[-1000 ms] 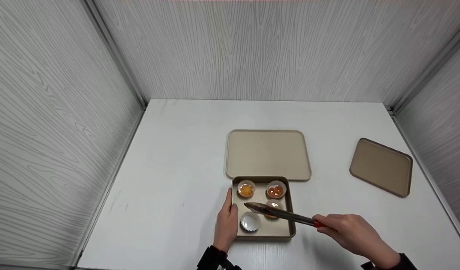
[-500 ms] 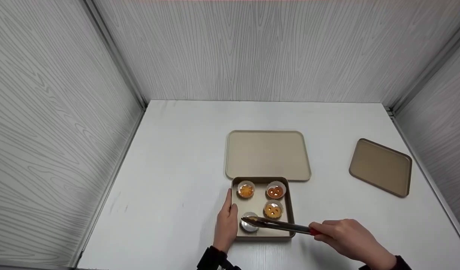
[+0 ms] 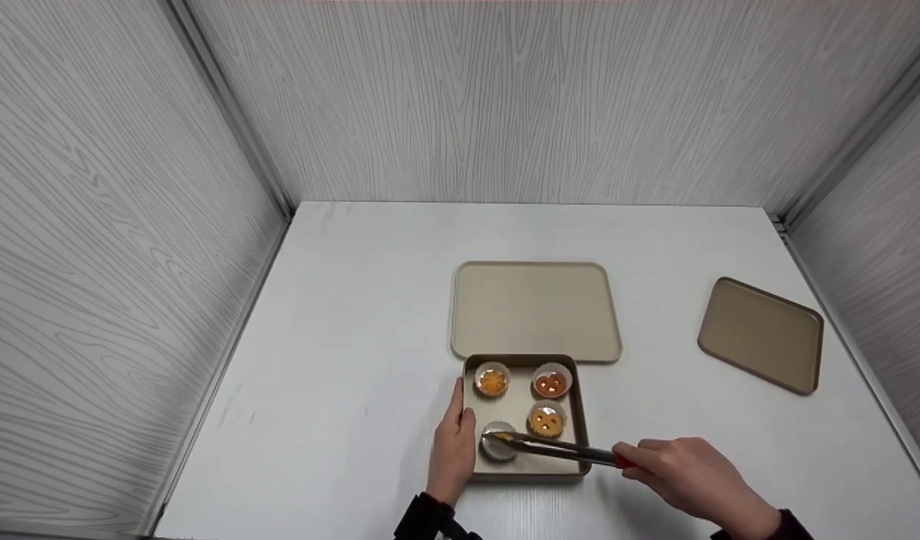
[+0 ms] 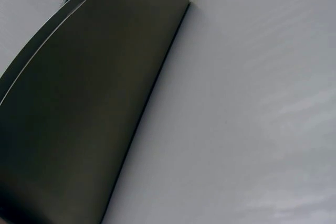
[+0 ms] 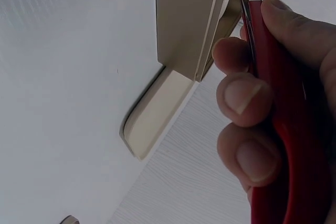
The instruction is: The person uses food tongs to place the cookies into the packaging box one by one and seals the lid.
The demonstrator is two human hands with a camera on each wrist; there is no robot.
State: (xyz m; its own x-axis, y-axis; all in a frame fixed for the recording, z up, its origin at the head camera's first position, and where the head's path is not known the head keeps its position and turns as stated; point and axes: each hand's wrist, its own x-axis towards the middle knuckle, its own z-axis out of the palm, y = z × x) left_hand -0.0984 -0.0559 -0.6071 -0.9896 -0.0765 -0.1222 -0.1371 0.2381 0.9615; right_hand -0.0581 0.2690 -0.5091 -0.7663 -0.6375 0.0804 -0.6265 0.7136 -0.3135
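A deep square baking pan [image 3: 523, 463] stands near the table's front. My left hand [image 3: 451, 454] holds its left wall, thumb at the rim and fingers along the outside. My right hand [image 3: 689, 476] grips the red handles of metal tongs [image 3: 557, 448]. The tong tips reach into the pan over a pale fluted cup [image 3: 499, 453] at front left; a yellow-brown patch shows at the tips, too small to identify. The pan also holds an orange-topped tart [image 3: 492, 381], a reddish-topped tart [image 3: 551, 383] and a yellow-topped tart [image 3: 546, 421], each in a fluted cup.
A flat beige tray [image 3: 535, 311] lies directly behind the pan. Farther right, a smaller brown tray [image 3: 762, 335] lies at an angle near the right wall [image 3: 880, 285]. Wood-grain panels enclose the white table [image 3: 340, 360] at the left, back and right.
The tongs have moved from over the yellow-topped tart toward the front-left cup, uncovering that tart. Their tips now sit over the cup. The left hand and pan have stayed put.
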